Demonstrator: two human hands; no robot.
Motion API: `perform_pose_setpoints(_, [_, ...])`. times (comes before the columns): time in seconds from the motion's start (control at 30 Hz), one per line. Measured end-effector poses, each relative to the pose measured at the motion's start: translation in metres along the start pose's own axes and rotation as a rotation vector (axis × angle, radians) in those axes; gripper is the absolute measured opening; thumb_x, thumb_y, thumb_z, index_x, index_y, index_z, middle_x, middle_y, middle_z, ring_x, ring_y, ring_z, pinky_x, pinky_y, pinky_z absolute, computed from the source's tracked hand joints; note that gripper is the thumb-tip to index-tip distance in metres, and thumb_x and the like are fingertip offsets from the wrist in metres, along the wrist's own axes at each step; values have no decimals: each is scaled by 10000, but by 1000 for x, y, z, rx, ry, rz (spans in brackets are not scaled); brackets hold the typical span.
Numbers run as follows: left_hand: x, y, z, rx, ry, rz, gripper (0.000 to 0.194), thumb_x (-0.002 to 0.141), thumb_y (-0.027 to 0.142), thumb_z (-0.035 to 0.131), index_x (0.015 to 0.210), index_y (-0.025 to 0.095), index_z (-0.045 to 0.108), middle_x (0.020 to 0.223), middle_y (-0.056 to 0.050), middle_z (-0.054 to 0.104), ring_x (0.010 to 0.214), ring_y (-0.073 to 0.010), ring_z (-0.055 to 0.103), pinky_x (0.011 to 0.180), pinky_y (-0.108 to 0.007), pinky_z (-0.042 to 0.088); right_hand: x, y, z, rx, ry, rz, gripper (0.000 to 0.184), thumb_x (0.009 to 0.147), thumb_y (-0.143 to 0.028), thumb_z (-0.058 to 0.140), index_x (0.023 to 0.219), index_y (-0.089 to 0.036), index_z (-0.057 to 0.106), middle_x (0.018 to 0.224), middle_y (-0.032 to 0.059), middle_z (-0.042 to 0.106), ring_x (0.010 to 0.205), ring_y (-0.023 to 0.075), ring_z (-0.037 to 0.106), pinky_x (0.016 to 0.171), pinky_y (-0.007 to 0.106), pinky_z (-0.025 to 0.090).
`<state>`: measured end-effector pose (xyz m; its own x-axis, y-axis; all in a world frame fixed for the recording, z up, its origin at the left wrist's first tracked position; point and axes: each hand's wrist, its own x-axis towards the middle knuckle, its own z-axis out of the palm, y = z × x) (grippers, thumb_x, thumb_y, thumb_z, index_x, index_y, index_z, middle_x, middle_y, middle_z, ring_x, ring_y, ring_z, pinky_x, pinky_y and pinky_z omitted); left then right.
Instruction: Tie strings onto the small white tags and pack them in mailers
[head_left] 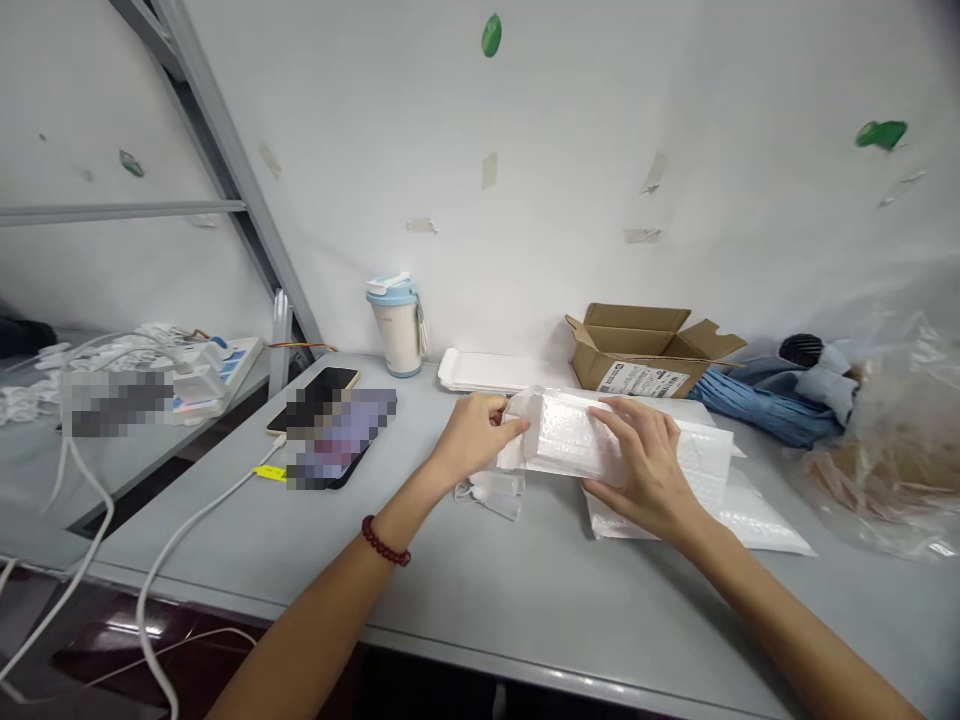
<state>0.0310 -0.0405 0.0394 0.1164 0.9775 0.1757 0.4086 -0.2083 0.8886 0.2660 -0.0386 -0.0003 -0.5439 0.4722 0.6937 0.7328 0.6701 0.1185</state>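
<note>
Above the middle of the table I have a white bubble mailer [574,430] raised between my two hands. My left hand [474,435], with a dark red bead bracelet [385,541] on its wrist, pinches the mailer's left end between thumb and fingers. Clear film shows at that end. My right hand [646,465] grips the mailer's right part, fingers over its face and thumb along the lower edge. Under the right hand lie more white bubble mailers [757,515]. Below the left hand is a small clear plastic bag [495,495] with something white in it.
Two phones [322,390] lie on the left, a white cable [202,510] running across there. Along the wall stand a blue-lidded cup [397,325], a white tray [487,372] and an open cardboard box [637,350]. Blue cloth [780,395] and a clear plastic bag [892,440] are at right.
</note>
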Motion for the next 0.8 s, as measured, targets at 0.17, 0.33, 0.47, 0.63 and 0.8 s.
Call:
perform_pose_setpoints(0.17, [9, -10, -24, -36, 8, -44, 171, 724, 302, 614, 735, 136, 652, 649, -24, 636, 560, -134, 579, 545, -246, 439, 0, 3, -1, -18, 19, 45, 618, 805, -365, 563, 1351, -221, 313, 1256, 170, 433, 1148, 338, 433, 904, 493, 323])
perform_pose_setpoints(0.33, [17, -36, -59, 126, 68, -73, 132, 655, 251, 627, 705, 135, 667, 645, -35, 655, 628, -167, 598, 588, -260, 438, -3, 10, -5, -68, 55, 146, 563, 799, -375, 586, 1300, -230, 372, 1251, 159, 435, 1139, 334, 435, 905, 484, 333])
perform_pose_setpoints(0.47, [20, -51, -68, 295, 60, -24, 160, 674, 266, 603, 740, 147, 688, 693, -43, 676, 696, -191, 609, 659, -282, 441, -5, 18, -4, -97, 74, 168, 518, 813, -366, 575, 1278, -230, 393, 1225, 157, 466, 1114, 326, 453, 896, 484, 334])
perform_pose_setpoints(0.63, [20, -56, -52, 473, 20, 26, 217, 739, 281, 550, 837, 168, 707, 793, -58, 704, 778, -214, 616, 717, -297, 441, -7, 23, -2, -106, 62, 176, 473, 823, -365, 554, 1255, -211, 436, 1201, 161, 494, 1103, 319, 467, 890, 479, 333])
perform_pose_setpoints(0.8, [32, -71, -41, 562, 153, 81, 245, 801, 231, 479, 912, 165, 688, 837, -62, 690, 838, -218, 598, 796, -319, 440, -8, 24, -1, -88, -51, 211, 466, 840, -419, 528, 1247, -219, 423, 1210, 171, 488, 1105, 323, 466, 875, 483, 341])
